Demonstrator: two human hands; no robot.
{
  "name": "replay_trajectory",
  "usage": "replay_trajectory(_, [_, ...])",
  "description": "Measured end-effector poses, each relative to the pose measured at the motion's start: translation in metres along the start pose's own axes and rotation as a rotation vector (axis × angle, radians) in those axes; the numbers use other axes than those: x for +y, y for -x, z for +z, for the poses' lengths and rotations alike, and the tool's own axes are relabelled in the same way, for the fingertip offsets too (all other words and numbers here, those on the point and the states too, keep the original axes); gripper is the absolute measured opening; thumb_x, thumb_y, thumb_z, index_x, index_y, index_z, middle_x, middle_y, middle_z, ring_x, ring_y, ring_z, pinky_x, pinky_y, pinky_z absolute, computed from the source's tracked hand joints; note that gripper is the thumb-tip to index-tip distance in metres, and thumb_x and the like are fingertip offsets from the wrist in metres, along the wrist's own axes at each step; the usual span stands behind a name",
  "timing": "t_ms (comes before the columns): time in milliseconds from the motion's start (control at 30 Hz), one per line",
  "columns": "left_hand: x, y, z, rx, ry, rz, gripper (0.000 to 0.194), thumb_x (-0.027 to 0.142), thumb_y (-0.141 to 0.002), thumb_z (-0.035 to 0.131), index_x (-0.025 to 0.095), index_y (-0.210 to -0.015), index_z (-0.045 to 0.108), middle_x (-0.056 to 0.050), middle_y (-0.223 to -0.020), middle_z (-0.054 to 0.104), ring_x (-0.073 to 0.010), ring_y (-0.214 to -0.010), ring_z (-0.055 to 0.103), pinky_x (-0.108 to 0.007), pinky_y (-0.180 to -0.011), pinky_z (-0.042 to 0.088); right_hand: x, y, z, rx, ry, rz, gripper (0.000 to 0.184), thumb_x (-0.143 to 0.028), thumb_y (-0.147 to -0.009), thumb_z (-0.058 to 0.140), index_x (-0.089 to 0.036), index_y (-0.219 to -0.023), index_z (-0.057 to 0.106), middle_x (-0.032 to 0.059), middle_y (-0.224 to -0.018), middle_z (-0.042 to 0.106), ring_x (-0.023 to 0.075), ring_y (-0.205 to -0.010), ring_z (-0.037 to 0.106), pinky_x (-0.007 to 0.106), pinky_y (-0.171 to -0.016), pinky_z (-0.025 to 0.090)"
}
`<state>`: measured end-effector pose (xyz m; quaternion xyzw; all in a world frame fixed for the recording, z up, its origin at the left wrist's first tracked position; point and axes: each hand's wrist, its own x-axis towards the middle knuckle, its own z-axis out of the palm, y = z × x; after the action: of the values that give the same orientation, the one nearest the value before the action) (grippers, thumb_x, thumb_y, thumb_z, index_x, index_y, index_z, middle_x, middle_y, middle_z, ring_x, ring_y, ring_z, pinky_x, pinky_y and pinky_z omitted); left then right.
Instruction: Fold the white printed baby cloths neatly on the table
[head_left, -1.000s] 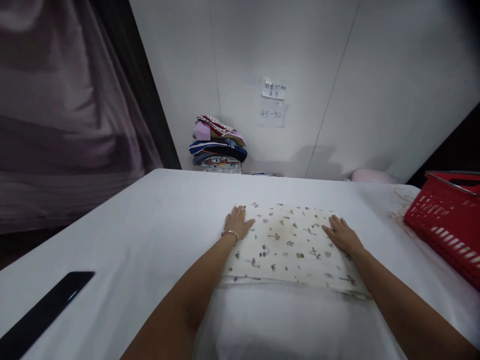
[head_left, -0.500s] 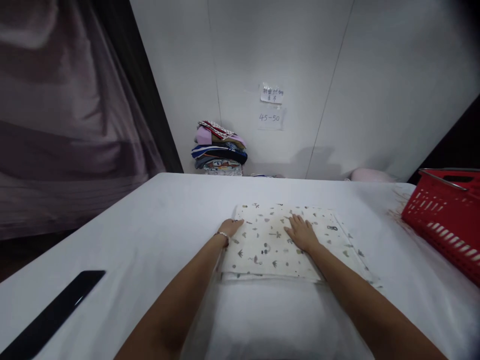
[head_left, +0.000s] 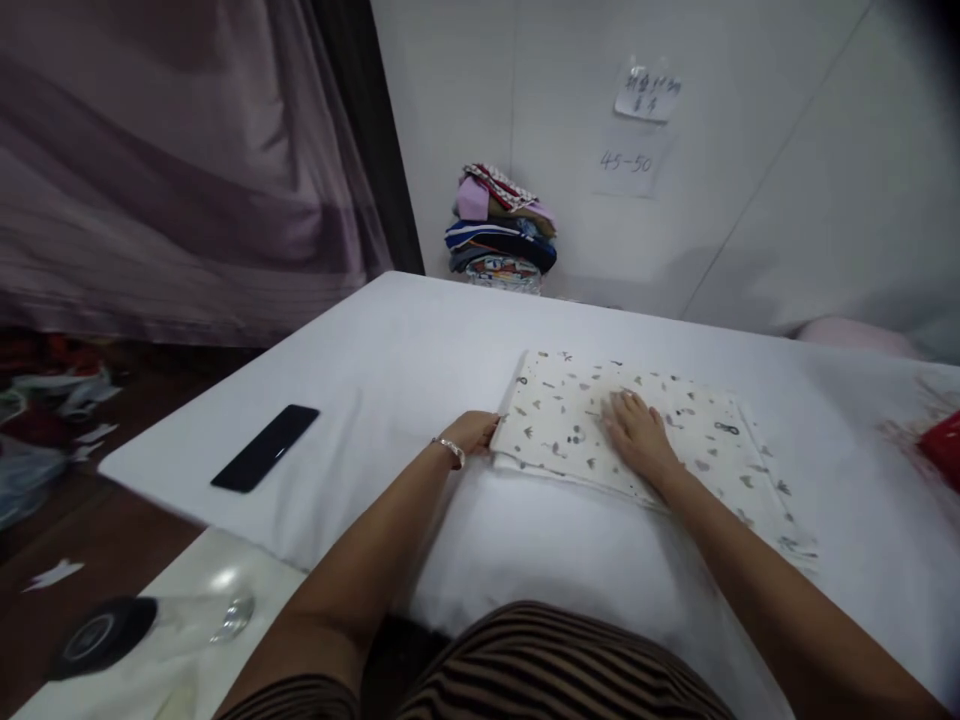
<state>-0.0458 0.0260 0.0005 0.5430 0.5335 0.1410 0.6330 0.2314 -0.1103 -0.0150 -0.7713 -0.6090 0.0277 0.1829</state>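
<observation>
A folded cream cloth [head_left: 559, 415] with small grey-green prints lies on the white-covered table in front of me. At its left edge, close to the front corner, my left hand [head_left: 478, 432] has its fingers curled round the fabric, the fingertips partly hidden. My right hand [head_left: 639, 435] rests flat on the middle of the cloth, fingers stretched out and a little blurred. The layers show along the cloth's front and right edges.
A black phone-like slab [head_left: 266, 448] lies on the table [head_left: 420, 330] to the left. A clear bottle with a black cap [head_left: 105, 635] is at lower left. Folded fabrics [head_left: 502, 235] are stacked by the wall. Part of a red basket [head_left: 943, 448] shows at far right.
My view has swung left and down. My left hand has slid along the cloth's left edge toward the front corner, its fingers now curled there. My right hand stays flat on the cloth.
</observation>
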Motion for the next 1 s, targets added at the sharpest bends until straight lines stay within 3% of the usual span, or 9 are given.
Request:
replay_trajectory(133, [-0.02,0.036,-0.002,-0.133,0.158,-0.064,0.017,0.031,-0.084,0.052,0.016,-0.084,0.059,-0.002,-0.069,0.064,-0.0161,-0.059,0.066,-0.025,-0.055,0.051,-0.058,0.016,0.0,0.041,-0.379,-0.202,0.04,-0.047,-0.088,0.04,-0.023,-0.112,0.062,0.0079,-0.117,0.061,0.0237,-0.11,0.053,0.042,-0.095,0.042])
replay_trajectory(233, [-0.029,0.054,0.002,-0.149,0.248,-0.046,0.019,0.033,-0.081,0.058,0.014,-0.083,0.056,-0.003,-0.07,0.062,-0.0168,-0.063,0.067,-0.024,-0.055,0.05,-0.099,0.025,0.006,0.015,-0.48,-0.319,0.031,-0.043,-0.087,0.048,-0.024,-0.106,0.063,0.0064,-0.106,0.065,0.0217,-0.101,0.056,0.038,-0.087,0.047])
replay_trajectory(367, [-0.035,0.062,0.009,-0.092,0.327,0.021,0.022,0.031,-0.075,0.066,0.013,-0.083,0.056,-0.004,-0.073,0.064,-0.0148,-0.064,0.066,-0.024,-0.059,0.052,-0.129,0.02,0.018,-0.021,-0.442,-0.364,0.026,-0.034,-0.085,0.054,-0.021,-0.106,0.062,0.007,-0.104,0.063,0.0209,-0.099,0.054,0.037,-0.088,0.045])
replay_trajectory(600, [-0.042,0.053,0.023,0.029,0.232,0.083,0.027,0.024,-0.074,0.066,0.014,-0.097,0.056,-0.003,-0.08,0.066,-0.0092,-0.05,0.061,-0.018,-0.045,0.045,-0.145,0.014,0.036,-0.108,-0.247,-0.429,0.033,-0.02,-0.079,0.057,-0.016,-0.112,0.059,0.0101,-0.109,0.059,0.0224,-0.101,0.051,0.037,-0.09,0.043])
replay_trajectory(800, [-0.048,0.047,0.03,0.1,0.092,0.225,0.023,0.019,-0.081,0.054,0.016,-0.104,0.053,-0.004,-0.093,0.065,-0.0043,-0.04,0.054,-0.015,-0.033,0.032,-0.138,0.008,0.039,-0.141,-0.398,-0.398,0.024,-0.022,-0.082,0.055,-0.019,-0.106,0.061,0.006,-0.097,0.062,0.0188,-0.092,0.054,0.033,-0.084,0.045])
replay_trajectory(1000, [-0.047,0.05,0.028,0.16,0.102,0.258,0.031,0.01,-0.078,0.053,0.015,-0.108,0.052,0.004,-0.07,0.06,-0.0025,-0.037,0.046,-0.016,-0.041,0.038,-0.132,0.005,0.033,-0.116,-0.386,-0.438,0.023,-0.014,-0.084,0.044,-0.02,-0.097,0.062,0.005,-0.089,0.06,0.0178,-0.087,0.055,0.032,-0.08,0.046])
